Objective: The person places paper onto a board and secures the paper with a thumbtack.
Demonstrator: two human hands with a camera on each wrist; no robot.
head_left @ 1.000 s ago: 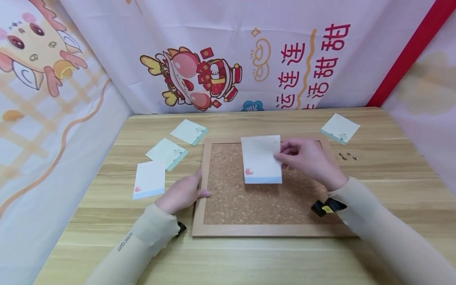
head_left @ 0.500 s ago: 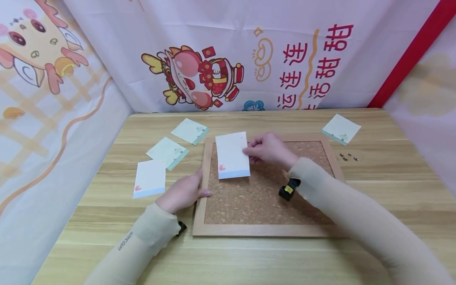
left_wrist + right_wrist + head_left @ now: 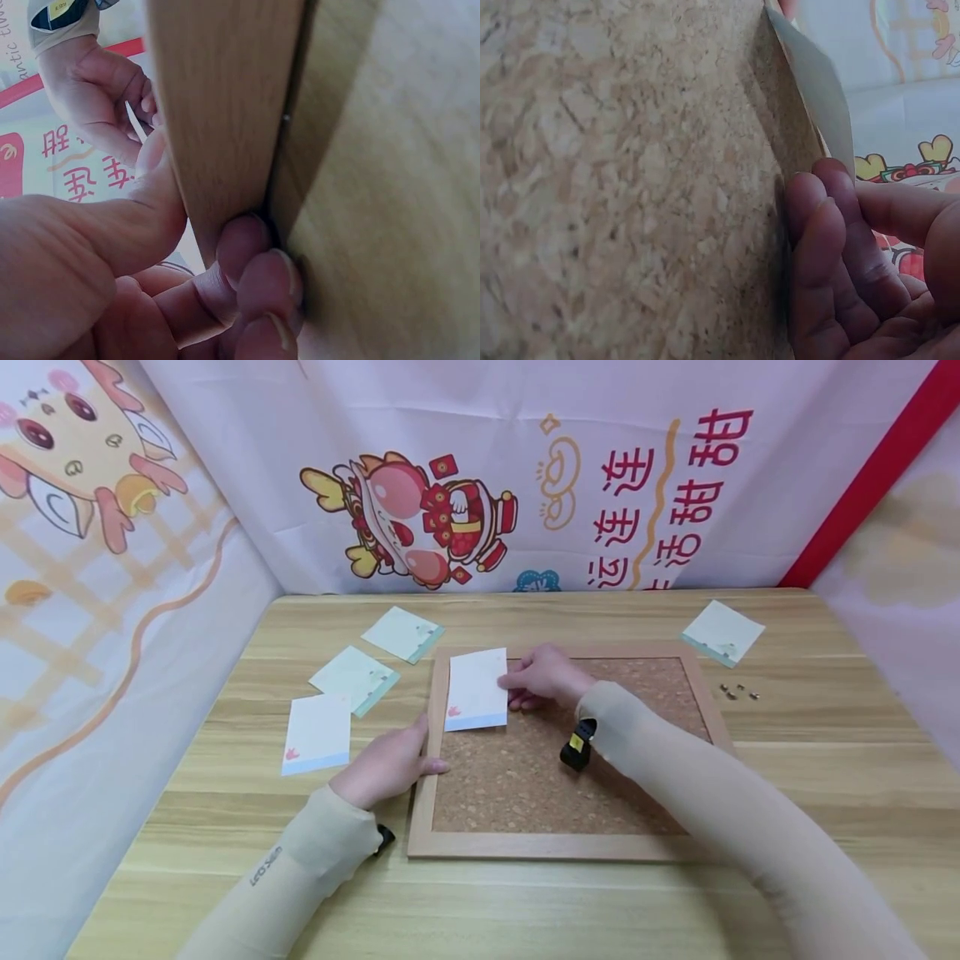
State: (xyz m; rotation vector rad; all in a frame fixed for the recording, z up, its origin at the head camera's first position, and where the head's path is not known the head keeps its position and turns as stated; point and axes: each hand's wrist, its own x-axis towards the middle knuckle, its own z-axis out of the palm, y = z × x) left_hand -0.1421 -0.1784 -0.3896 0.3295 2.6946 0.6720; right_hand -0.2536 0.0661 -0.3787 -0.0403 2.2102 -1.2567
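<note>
A framed cork board (image 3: 570,777) lies on the table. My left hand (image 3: 390,764) grips its left wooden frame; in the left wrist view the thumb lies over the top and curled fingertips (image 3: 266,289) press the side of the frame (image 3: 225,112). My right hand (image 3: 547,675) pinches the right edge of a white notepaper (image 3: 477,685) with a blue bottom band and small red figure. The paper is over the board's upper left corner, overlapping the frame's inner edge. In the right wrist view the other fingers curl close above the cork (image 3: 630,187), the paper (image 3: 821,90) tilted.
Left of the board lie a similar blue-banded note (image 3: 317,733) and two green-banded notes (image 3: 355,680). Another green-banded note (image 3: 723,633) is at the back right, with several small metal thumbtacks (image 3: 738,692) in front of it. A printed cloth (image 3: 420,410) hangs behind the table.
My right hand has carried the notepaper left across the board to its upper left corner and lowered it. The left hand keeps its grip on the frame.
</note>
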